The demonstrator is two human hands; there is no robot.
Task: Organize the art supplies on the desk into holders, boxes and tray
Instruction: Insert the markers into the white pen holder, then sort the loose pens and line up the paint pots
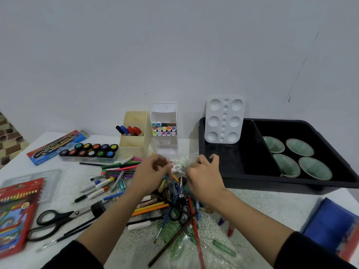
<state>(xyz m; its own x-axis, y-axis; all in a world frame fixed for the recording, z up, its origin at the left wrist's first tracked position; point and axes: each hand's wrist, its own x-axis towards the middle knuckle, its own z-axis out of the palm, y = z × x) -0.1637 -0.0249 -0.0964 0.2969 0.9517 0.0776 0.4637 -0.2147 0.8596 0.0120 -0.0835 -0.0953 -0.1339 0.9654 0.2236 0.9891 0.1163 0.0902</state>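
- My left grip [153, 170] is raised, fingers curled in, thumb and forefinger pinching a small pale thing [177, 169] too blurred to name.
- My right grip [204, 176] faces it, back up, fingertips curled onto the same thing, two fingers lifted.
- Both bare forearms angle inward from dark sleeves [77, 257].

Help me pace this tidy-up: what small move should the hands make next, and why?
Probably lift the pale item clear of the pen pile. The left hand and right hand both seem to pinch it just above that tangle, and the white holder behind has free room. Blur hides what the item is.
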